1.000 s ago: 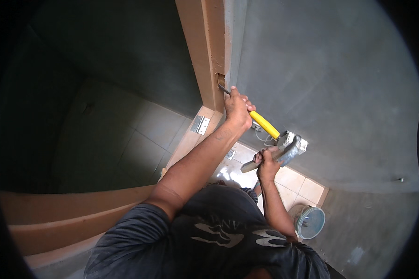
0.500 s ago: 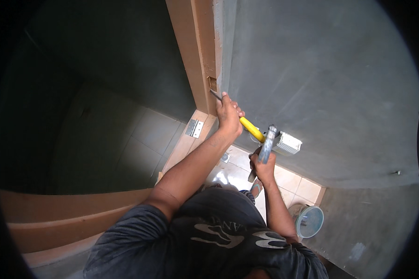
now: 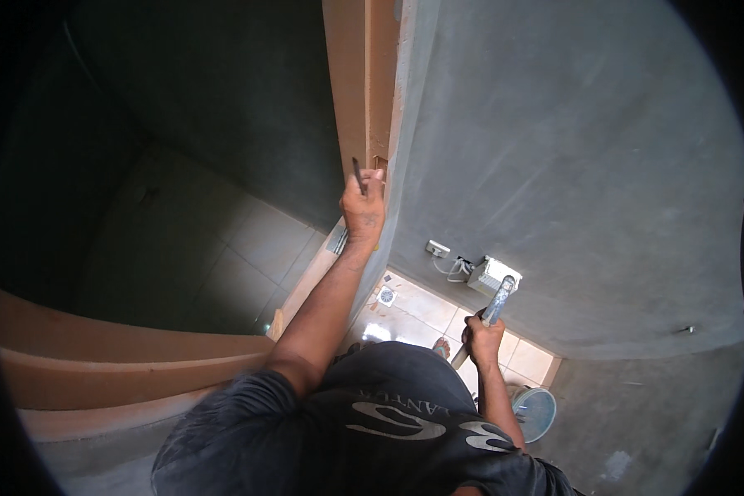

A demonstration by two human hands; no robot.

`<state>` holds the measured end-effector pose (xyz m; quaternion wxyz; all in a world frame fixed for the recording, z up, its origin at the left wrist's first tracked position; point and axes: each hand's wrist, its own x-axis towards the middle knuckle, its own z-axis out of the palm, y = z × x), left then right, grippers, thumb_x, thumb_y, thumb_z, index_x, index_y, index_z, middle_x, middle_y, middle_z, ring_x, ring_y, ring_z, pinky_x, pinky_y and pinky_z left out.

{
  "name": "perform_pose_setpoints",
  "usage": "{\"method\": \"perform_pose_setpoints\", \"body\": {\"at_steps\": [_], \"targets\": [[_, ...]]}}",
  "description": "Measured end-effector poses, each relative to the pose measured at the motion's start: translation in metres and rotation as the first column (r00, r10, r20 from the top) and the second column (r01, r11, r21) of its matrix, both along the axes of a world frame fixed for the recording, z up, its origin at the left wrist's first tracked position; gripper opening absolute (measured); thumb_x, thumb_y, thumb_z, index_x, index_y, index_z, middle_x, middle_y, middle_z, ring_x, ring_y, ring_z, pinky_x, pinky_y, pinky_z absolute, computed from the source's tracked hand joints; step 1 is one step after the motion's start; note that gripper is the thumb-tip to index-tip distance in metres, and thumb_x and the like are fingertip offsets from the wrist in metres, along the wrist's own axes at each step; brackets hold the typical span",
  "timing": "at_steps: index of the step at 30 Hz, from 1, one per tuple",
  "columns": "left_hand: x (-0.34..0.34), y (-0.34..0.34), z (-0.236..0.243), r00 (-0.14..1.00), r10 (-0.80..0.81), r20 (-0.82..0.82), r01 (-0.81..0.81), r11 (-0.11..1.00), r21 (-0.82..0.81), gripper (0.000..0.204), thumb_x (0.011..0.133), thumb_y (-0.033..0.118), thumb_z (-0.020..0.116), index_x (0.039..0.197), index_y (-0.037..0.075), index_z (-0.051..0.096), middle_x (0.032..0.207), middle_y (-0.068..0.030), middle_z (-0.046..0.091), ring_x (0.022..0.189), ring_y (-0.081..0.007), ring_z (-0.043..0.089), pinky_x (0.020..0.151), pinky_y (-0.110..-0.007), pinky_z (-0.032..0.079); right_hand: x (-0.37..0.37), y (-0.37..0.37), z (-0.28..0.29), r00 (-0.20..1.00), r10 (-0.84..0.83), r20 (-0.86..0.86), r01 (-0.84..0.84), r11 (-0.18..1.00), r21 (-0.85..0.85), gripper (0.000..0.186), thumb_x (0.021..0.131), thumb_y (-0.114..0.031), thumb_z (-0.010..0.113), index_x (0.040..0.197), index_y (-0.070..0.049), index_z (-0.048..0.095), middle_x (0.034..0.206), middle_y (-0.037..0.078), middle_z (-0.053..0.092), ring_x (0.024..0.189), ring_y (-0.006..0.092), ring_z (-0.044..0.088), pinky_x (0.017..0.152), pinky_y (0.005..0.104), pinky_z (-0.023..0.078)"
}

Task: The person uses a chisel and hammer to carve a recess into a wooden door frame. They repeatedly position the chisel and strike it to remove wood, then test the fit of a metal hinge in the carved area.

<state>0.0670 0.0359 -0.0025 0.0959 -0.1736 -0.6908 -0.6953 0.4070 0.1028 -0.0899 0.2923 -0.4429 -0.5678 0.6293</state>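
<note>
My left hand [image 3: 364, 208] is closed around a chisel [image 3: 357, 169], its dark blade standing up past the fingers; most of the handle is hidden by the hand and wrist. The fingertips are at a small cut recess [image 3: 380, 162] in the edge of the wooden door frame [image 3: 351, 91]. Lower and to the right, my right hand [image 3: 484, 337] grips a hammer [image 3: 496, 304] by its handle, the worn metal head pointing up and away from the frame. A metal hinge [image 3: 336, 240] sits on the wood beside my left forearm, partly covered by it.
Against the grey wall [image 3: 570, 165] are a white ribbed box [image 3: 493, 274] and a white socket [image 3: 438, 248] joined by cables. A round drain [image 3: 387, 296] lies in the tiled floor [image 3: 422, 306]. A bucket [image 3: 535, 413] stands right of my right forearm.
My left hand has turned and shifted left, drawing the chisel's blade off the recess so it points upward. The hammer has moved down and slightly right, farther from the chisel.
</note>
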Motion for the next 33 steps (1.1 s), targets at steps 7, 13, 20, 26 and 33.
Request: {"method": "perform_pose_setpoints", "body": {"at_steps": [7, 13, 20, 26, 33], "targets": [[-0.012, -0.006, -0.002, 0.989, -0.004, -0.15, -0.008, 0.997, -0.079, 0.023, 0.096, 0.019, 0.07, 0.107, -0.002, 0.069, 0.094, -0.0164, 0.075, 0.088, -0.0286, 0.074, 0.078, -0.039, 0.057, 0.002, 0.005, 0.01, 1.0, 0.026, 0.015, -0.025, 0.998, -0.061, 0.017, 0.083, 0.004, 0.064, 0.07, -0.004, 0.054, 0.054, 0.005, 0.052, 0.039, 0.0171, 0.05, 0.038, 0.0327, 0.041], [-0.015, -0.006, -0.001, 0.927, 0.094, -0.363, -0.168, 0.97, -0.178, 0.02, 0.095, 0.018, 0.071, 0.1, -0.001, 0.07, 0.086, -0.0146, 0.072, 0.078, -0.0291, 0.071, 0.073, -0.038, 0.056, 0.002, 0.014, 0.019, 0.991, 0.111, 0.074, -0.105, 0.991, -0.078, 0.012, 0.083, 0.001, 0.065, 0.077, -0.004, 0.057, 0.059, 0.003, 0.056, 0.045, 0.0128, 0.052, 0.044, 0.0309, 0.042], [0.019, -0.011, 0.02, 0.961, -0.15, -0.234, 0.079, 0.955, -0.285, 0.027, 0.095, 0.028, 0.07, 0.099, 0.001, 0.066, 0.076, -0.017, 0.067, 0.071, -0.035, 0.069, 0.065, -0.045, 0.054, -0.002, 0.019, 0.032, 0.985, 0.138, 0.108, -0.134, 0.99, -0.039, 0.01, 0.083, 0.002, 0.064, 0.079, -0.004, 0.056, 0.06, 0.002, 0.055, 0.046, 0.0115, 0.051, 0.044, 0.0307, 0.041], [0.049, -0.024, -0.009, 0.979, -0.201, -0.042, 0.186, 0.954, -0.234, 0.045, 0.092, 0.029, 0.079, 0.121, -0.002, 0.065, 0.073, -0.0094, 0.062, 0.062, -0.0209, 0.061, 0.059, -0.035, 0.051, -0.001, 0.024, 0.032, 0.986, 0.131, 0.099, -0.126, 0.991, -0.049, 0.012, 0.083, 0.002, 0.063, 0.075, -0.004, 0.055, 0.055, 0.004, 0.054, 0.041, 0.0152, 0.052, 0.04, 0.0316, 0.041], [0.018, -0.014, -0.006, 0.968, -0.229, -0.103, 0.187, 0.932, -0.309, 0.08, 0.099, 0.01, 0.059, 0.166, 0.008, 0.014, 0.128, -0.0281, 0.055, 0.114, -0.0434, 0.062, 0.098, -0.044, 0.052, 0.001, 0.022, 0.036, 0.971, 0.168, 0.168, -0.164, 0.986, -0.04, 0.011, 0.083, 0.003, 0.063, 0.078, -0.004, 0.056, 0.057, 0.002, 0.054, 0.043, 0.013, 0.051, 0.041, 0.031, 0.04]]}}
